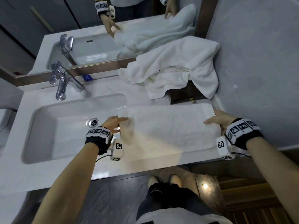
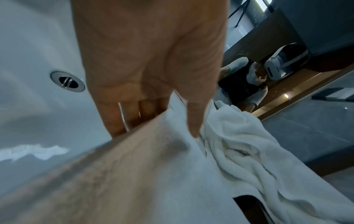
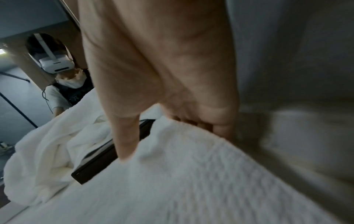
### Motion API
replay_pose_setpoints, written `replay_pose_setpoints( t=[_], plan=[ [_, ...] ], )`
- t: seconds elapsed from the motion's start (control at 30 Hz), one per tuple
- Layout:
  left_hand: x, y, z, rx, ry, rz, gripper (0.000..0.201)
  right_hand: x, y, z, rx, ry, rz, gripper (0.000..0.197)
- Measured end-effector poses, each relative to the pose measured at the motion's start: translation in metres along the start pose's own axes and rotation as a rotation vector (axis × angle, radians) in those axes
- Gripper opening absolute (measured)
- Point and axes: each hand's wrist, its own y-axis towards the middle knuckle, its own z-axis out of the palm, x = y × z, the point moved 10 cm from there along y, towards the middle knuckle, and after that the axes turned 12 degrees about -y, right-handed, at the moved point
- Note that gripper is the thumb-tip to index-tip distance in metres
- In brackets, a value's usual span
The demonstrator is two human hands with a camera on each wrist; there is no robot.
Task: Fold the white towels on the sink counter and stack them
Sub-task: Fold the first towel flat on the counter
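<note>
A white folded towel (image 1: 168, 128) lies flat on the sink counter (image 1: 53, 173), just right of the basin (image 1: 64, 125), with a hand at each short end. The left hand (image 1: 115, 124) pinches the towel's left end, thumb on top and fingers (image 2: 114, 121) tucked beneath the edge, as the left wrist view shows. The right hand (image 1: 218, 121) grips the right end the same way, thumb pressed onto the cloth and fingers (image 3: 220, 128) curled under it. Farther back, against the mirror (image 1: 113, 29) and the right wall, a second white towel (image 1: 174, 68) sits in a crumpled heap (still unfolded), draped partly over a dark wooden box (image 1: 186, 94) with a small brass knob. A chrome faucet (image 1: 63, 81) stands at the far left of the basin, and the drain (image 1: 93, 122) lies just left of the left hand.
</note>
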Motion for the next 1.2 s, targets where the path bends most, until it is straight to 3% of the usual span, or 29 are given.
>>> replay_pose_setpoints(
  t=[0.13,0.27,0.33,0.5,0.6,0.7,0.77,0.8,0.9,0.97,1.07,1.13,1.2],
  plan=[
    [-0.014,0.000,0.003,-0.050,-0.022,0.129,0.006,0.003,0.004,-0.008,-0.068,0.191,0.029,0.069],
    [-0.033,-0.004,0.001,-0.143,0.009,0.281,0.014,0.012,0.008,-0.015,-0.157,0.195,-0.059,0.048],
    [-0.040,-0.003,-0.003,-0.190,0.058,0.326,0.016,0.013,0.008,-0.016,-0.182,0.208,-0.068,0.047],
    [-0.023,0.005,0.006,-0.031,0.343,0.181,0.037,0.004,0.003,0.003,-0.056,0.248,0.014,0.054],
    [-0.006,0.007,0.000,0.016,0.341,0.089,0.044,-0.005,0.000,0.010,-0.022,0.134,0.015,0.048],
    [0.017,0.000,0.004,0.192,0.265,-0.099,0.048,-0.014,-0.004,0.004,-0.109,-0.035,0.008,0.047],
    [0.014,-0.009,0.014,0.303,0.232,-0.101,0.034,-0.012,-0.006,-0.007,-0.209,-0.106,-0.036,0.049],
    [0.005,-0.011,0.017,0.295,0.214,-0.042,0.028,-0.010,-0.007,-0.010,-0.235,-0.049,-0.073,0.049],
    [-0.028,-0.013,0.008,0.104,0.089,0.218,0.028,-0.004,-0.008,-0.005,-0.186,0.411,-0.148,0.040],
    [-0.036,-0.016,0.008,0.074,-0.029,0.296,0.030,0.000,-0.007,-0.003,-0.165,0.601,-0.151,0.038],
    [-0.031,-0.013,0.013,0.058,-0.019,0.287,0.036,-0.011,-0.001,-0.003,-0.226,0.548,-0.038,0.046],
    [-0.030,-0.008,0.008,-0.037,0.124,0.289,0.023,-0.020,0.003,0.002,-0.202,0.399,0.037,0.054],
    [-0.036,-0.006,0.002,-0.138,0.352,0.329,0.011,-0.021,0.004,0.007,-0.172,0.306,0.026,0.049]
  ],
)
